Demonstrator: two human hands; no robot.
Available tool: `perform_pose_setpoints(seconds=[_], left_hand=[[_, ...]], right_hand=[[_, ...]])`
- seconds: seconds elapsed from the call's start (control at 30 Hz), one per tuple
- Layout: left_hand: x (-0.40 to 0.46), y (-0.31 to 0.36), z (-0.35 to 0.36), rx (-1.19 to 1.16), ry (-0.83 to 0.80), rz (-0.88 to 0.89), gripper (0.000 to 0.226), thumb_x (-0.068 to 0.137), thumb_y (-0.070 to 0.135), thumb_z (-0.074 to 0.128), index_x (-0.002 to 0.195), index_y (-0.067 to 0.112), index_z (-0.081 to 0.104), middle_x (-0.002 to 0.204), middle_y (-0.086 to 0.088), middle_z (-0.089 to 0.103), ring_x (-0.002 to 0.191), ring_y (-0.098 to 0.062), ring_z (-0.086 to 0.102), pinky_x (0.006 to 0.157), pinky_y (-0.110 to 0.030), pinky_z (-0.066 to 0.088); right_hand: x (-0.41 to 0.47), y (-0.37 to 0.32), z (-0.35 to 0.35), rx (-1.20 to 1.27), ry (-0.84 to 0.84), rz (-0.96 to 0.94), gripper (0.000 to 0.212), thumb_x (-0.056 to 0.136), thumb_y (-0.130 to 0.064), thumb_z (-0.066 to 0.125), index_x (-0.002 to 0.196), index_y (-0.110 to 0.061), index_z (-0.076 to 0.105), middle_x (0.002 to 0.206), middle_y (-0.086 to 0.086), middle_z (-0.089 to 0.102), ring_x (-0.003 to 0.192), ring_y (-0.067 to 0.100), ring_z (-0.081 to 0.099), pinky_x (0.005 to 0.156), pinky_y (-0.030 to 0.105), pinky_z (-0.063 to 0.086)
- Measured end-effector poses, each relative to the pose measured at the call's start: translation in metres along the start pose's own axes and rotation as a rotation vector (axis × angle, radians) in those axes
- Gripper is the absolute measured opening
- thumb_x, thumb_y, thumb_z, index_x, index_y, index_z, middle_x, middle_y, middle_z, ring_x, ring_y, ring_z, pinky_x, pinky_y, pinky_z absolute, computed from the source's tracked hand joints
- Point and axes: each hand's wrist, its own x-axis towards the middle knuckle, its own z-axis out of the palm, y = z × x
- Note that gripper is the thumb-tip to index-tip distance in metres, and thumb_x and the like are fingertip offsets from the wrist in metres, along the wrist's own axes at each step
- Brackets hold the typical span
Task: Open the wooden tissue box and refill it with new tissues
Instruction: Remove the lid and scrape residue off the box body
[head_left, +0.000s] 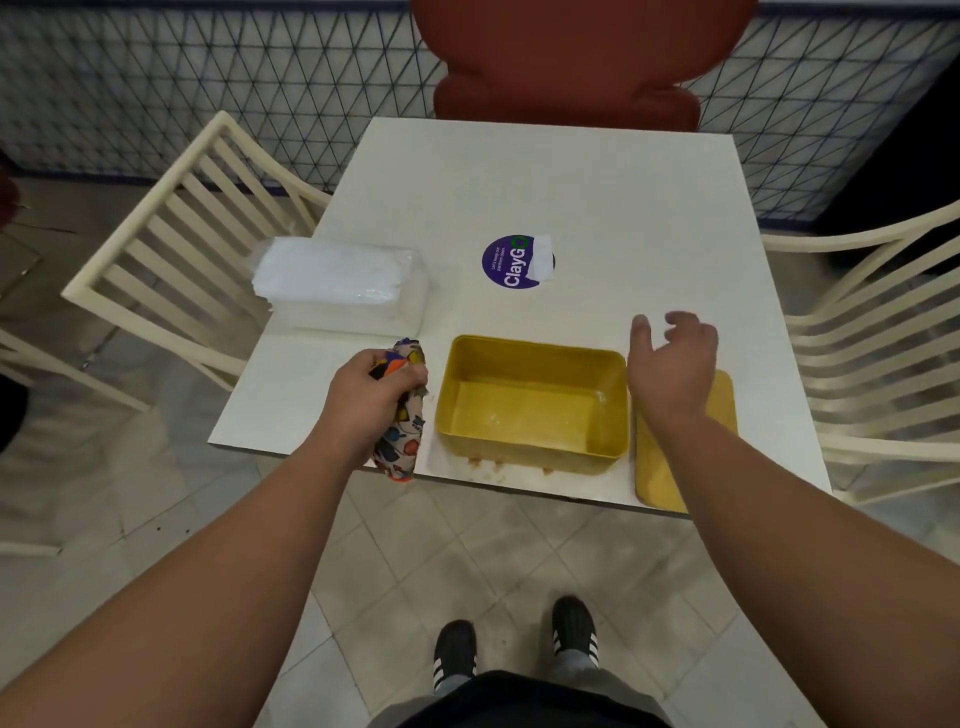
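Observation:
The yellow tissue box (535, 447) stands open and empty near the white table's front edge. Its flat yellow lid (660, 473) lies on the table to the right of it, partly under my right arm. My right hand (672, 369) hovers above the box's right wall with fingers relaxed and spread, holding nothing. My left hand (371, 397) grips a bunched, colourfully patterned cloth (402, 441) just left of the box. A clear plastic pack of white tissues (337, 280) lies at the table's left side, behind my left hand.
The white table (597, 187) carries a round purple sticker (514, 261) at its middle. Brown crumbs or stains mark the front edge below the box. Cream slatted chairs (171, 249) stand left and right, and a red chair (566, 78) stands at the far side.

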Motion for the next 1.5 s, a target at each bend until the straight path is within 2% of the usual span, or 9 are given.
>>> perform_pose_setpoints(seconds=[0.07, 0.23, 0.33, 0.5, 0.63, 0.77, 0.97, 1.27, 1.5], left_hand=[[-0.004, 0.016, 0.001, -0.168, -0.05, 0.016, 0.014, 0.08, 0.012, 0.066, 0.094, 0.009, 0.066, 0.089, -0.015, 0.071, 0.081, -0.032, 0.069, 0.074, -0.039, 0.057], [-0.015, 0.037, 0.007, -0.372, -0.244, 0.062, 0.018, 0.088, 0.002, 0.053, 0.098, 0.007, 0.067, 0.087, -0.013, 0.072, 0.078, -0.027, 0.069, 0.073, -0.036, 0.056], [-0.012, 0.022, 0.003, -0.108, -0.088, 0.177, 0.023, 0.083, 0.031, 0.067, 0.104, 0.023, 0.068, 0.1, -0.002, 0.071, 0.094, -0.02, 0.068, 0.088, -0.044, 0.054], [-0.034, -0.001, 0.003, 0.208, -0.07, 0.327, 0.033, 0.083, 0.044, 0.066, 0.115, 0.037, 0.061, 0.097, 0.024, 0.065, 0.095, 0.005, 0.06, 0.081, -0.013, 0.045], [-0.021, -0.024, -0.01, 0.275, 0.028, 0.226, 0.034, 0.087, 0.047, 0.062, 0.114, 0.027, 0.064, 0.098, 0.011, 0.068, 0.093, -0.008, 0.062, 0.078, -0.021, 0.047], [-0.016, -0.043, -0.021, 0.282, 0.074, 0.166, 0.038, 0.087, 0.047, 0.06, 0.118, 0.024, 0.062, 0.106, 0.008, 0.066, 0.098, -0.012, 0.061, 0.089, -0.033, 0.048], [-0.018, -0.049, -0.023, 0.256, 0.064, 0.154, 0.036, 0.088, 0.042, 0.061, 0.118, 0.023, 0.061, 0.106, 0.01, 0.064, 0.099, -0.011, 0.06, 0.088, -0.028, 0.046], [-0.016, -0.029, -0.018, 0.196, 0.064, 0.21, 0.037, 0.087, 0.043, 0.063, 0.119, 0.027, 0.057, 0.105, 0.01, 0.064, 0.095, -0.007, 0.061, 0.086, -0.025, 0.049], [-0.01, -0.001, 0.012, 0.418, 0.054, 0.488, 0.026, 0.089, 0.045, 0.058, 0.109, 0.029, 0.065, 0.101, 0.011, 0.065, 0.093, -0.008, 0.059, 0.08, -0.03, 0.051]], right_hand=[[-0.012, -0.052, 0.005, 0.196, -0.096, -0.084, 0.031, 0.094, -0.038, 0.055, 0.114, -0.015, 0.059, 0.106, 0.002, 0.058, 0.093, 0.014, 0.055, 0.077, 0.026, 0.042], [-0.073, -0.129, 0.023, 0.536, -0.969, 0.172, 0.02, 0.096, -0.031, 0.057, 0.099, -0.012, 0.064, 0.092, 0.007, 0.067, 0.078, 0.02, 0.063, 0.068, 0.036, 0.055], [-0.089, -0.132, 0.035, 0.586, -0.888, 0.222, 0.012, 0.093, -0.018, 0.062, 0.093, -0.006, 0.064, 0.09, 0.015, 0.07, 0.076, 0.026, 0.068, 0.06, 0.033, 0.058], [-0.098, -0.129, 0.041, 0.539, -0.894, 0.257, 0.028, 0.092, -0.029, 0.065, 0.094, -0.001, 0.066, 0.093, 0.017, 0.071, 0.079, 0.031, 0.072, 0.067, 0.041, 0.061], [-0.086, -0.098, 0.031, -0.25, -0.878, -0.389, 0.037, 0.094, -0.049, 0.051, 0.105, -0.017, 0.067, 0.098, 0.001, 0.07, 0.089, 0.019, 0.064, 0.078, 0.034, 0.053], [-0.081, -0.064, 0.027, -0.64, -1.01, -0.598, 0.028, 0.093, -0.04, 0.053, 0.113, -0.026, 0.068, 0.109, -0.005, 0.068, 0.1, 0.018, 0.059, 0.083, 0.032, 0.051], [-0.079, -0.065, 0.024, -0.651, -0.966, -0.651, 0.026, 0.097, -0.025, 0.045, 0.096, -0.019, 0.071, 0.093, 0.003, 0.068, 0.086, 0.023, 0.06, 0.07, 0.033, 0.051], [-0.033, -0.108, 0.009, -0.499, -0.979, -0.562, 0.032, 0.103, -0.029, 0.043, 0.123, -0.015, 0.064, 0.125, 0.004, 0.063, 0.111, 0.022, 0.054, 0.084, 0.026, 0.036], [-0.023, -0.095, 0.017, -0.365, -0.963, -0.481, 0.033, 0.103, -0.031, 0.043, 0.124, -0.018, 0.064, 0.128, 0.003, 0.061, 0.115, 0.022, 0.052, 0.088, 0.026, 0.035]])
